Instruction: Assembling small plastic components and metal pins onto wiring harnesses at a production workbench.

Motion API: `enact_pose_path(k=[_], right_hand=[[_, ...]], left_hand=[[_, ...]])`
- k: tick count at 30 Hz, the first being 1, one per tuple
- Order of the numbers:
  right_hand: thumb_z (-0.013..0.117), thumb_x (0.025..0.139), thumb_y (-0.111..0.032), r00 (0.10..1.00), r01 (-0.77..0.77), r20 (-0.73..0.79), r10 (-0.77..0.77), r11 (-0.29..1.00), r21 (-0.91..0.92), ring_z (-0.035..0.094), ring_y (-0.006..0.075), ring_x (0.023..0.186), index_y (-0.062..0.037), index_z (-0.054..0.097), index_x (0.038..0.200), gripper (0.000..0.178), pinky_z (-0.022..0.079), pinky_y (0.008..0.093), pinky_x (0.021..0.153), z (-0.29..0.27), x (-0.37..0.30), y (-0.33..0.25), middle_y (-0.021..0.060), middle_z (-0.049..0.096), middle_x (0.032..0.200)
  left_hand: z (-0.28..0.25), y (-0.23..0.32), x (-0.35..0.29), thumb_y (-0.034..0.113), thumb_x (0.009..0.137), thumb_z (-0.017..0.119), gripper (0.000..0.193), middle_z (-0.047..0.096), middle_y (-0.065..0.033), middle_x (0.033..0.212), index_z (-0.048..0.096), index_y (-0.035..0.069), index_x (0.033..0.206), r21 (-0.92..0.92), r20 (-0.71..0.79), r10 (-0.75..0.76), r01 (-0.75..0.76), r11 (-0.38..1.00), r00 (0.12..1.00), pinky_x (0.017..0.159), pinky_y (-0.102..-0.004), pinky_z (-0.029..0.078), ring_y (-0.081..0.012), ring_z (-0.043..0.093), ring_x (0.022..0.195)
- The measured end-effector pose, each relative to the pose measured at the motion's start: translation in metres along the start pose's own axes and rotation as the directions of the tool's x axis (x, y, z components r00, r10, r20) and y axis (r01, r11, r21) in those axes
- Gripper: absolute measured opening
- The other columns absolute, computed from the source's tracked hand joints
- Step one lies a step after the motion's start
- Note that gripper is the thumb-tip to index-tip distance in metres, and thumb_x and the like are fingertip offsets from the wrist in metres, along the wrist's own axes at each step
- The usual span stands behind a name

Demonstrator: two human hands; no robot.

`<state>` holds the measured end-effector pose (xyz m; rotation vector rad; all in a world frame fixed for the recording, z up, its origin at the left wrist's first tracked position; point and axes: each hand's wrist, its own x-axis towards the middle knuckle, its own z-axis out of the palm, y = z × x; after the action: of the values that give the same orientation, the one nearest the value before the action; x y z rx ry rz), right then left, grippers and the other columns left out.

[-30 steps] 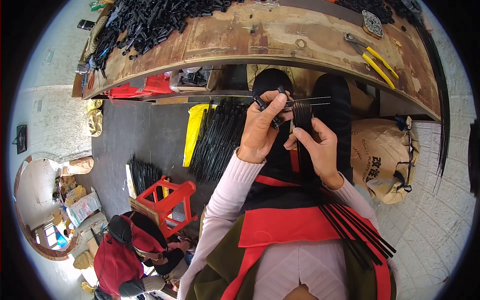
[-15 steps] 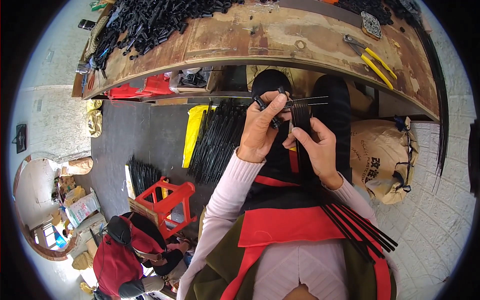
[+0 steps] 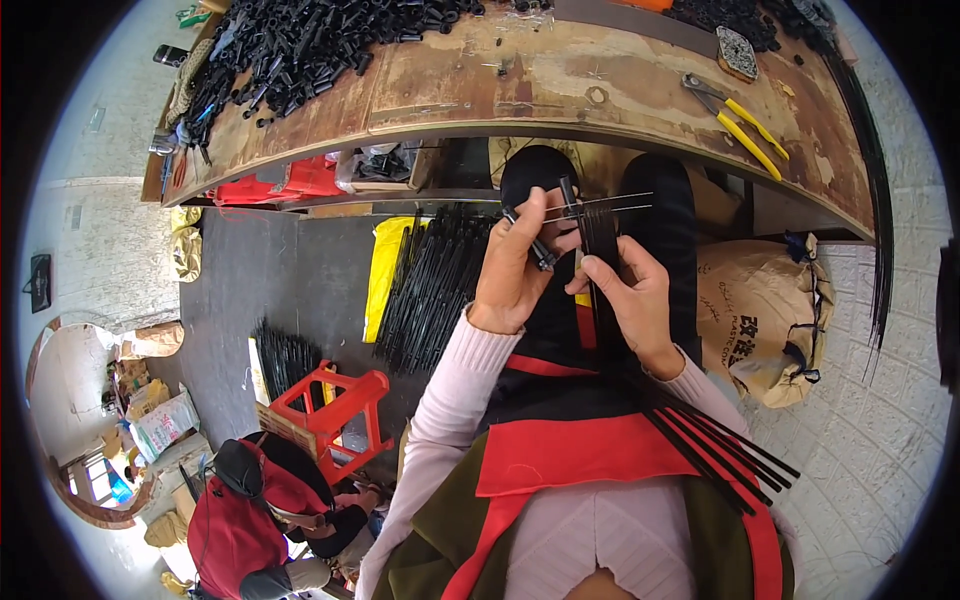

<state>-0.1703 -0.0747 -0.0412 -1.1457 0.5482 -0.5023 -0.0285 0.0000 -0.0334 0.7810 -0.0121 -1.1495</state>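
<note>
My right hand (image 3: 637, 298) pinches a bundle of thin black strips (image 3: 600, 238) upright over my lap, thumb across its front. Two thin metal wires (image 3: 632, 202) run crosswise through the upper part of the bundle and stick out on both sides. At their left end stands a small black plastic tube (image 3: 567, 190), beside the fingertips of my left hand (image 3: 510, 275). That hand is curled around a few more black plastic tubes (image 3: 543, 258), its thumb raised. The lower ends of the black strips (image 3: 715, 450) fan out across my red and black apron toward my right forearm.
A wooden workbench (image 3: 450, 90) spans the front, with a heap of black plastic tubes (image 3: 300, 50) and yellow-handled pliers (image 3: 745, 125). Bundles of black rods (image 3: 430, 290) lie at left near a red stool (image 3: 345, 415). Another person (image 3: 240, 520) sits lower left. A brown sack (image 3: 755, 320) stands right.
My left thumb has moved left, off the tube at the wires, and straightened. My left hand has shifted slightly left and down. The right hand keeps its grip on the bundle.
</note>
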Motion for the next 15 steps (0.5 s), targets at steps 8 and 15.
enact_pose_path(k=[8, 15], right_hand=[[0.064, 0.093, -0.007, 1.000, -0.018, -0.025, 0.019, 0.999, 0.039, 0.065, 0.0130, 0.074, 0.0030, 0.060, 0.101, 0.013, 0.052, 0.0251, 0.070, 0.002, 0.000, -0.001, 0.0062, 0.065, 0.087], [0.062, 0.094, -0.006, 0.999, -0.054, -0.004, 0.053, 0.998, -0.023, 0.065, 0.0146, 0.076, 0.0031, 0.059, 0.102, 0.012, 0.053, 0.0267, 0.073, 0.002, -0.001, -0.006, 0.0065, 0.063, 0.089]], left_hand=[[-0.003, -0.002, -0.004, 0.043, 0.095, 0.060, 0.058, 0.062, -0.0099, 0.116, 0.052, -0.002, 0.130, 0.104, 0.098, 0.043, -0.053, 0.993, 0.994, 0.090, -0.0305, 0.053, -0.0165, 0.063, 0.101], [0.007, 0.001, -0.010, 0.019, 0.090, 0.071, 0.044, 0.067, -0.0063, 0.111, 0.058, 0.000, 0.128, 0.309, -0.004, 0.095, -0.089, 0.947, 0.996, 0.082, -0.0248, 0.051, -0.0104, 0.062, 0.090]])
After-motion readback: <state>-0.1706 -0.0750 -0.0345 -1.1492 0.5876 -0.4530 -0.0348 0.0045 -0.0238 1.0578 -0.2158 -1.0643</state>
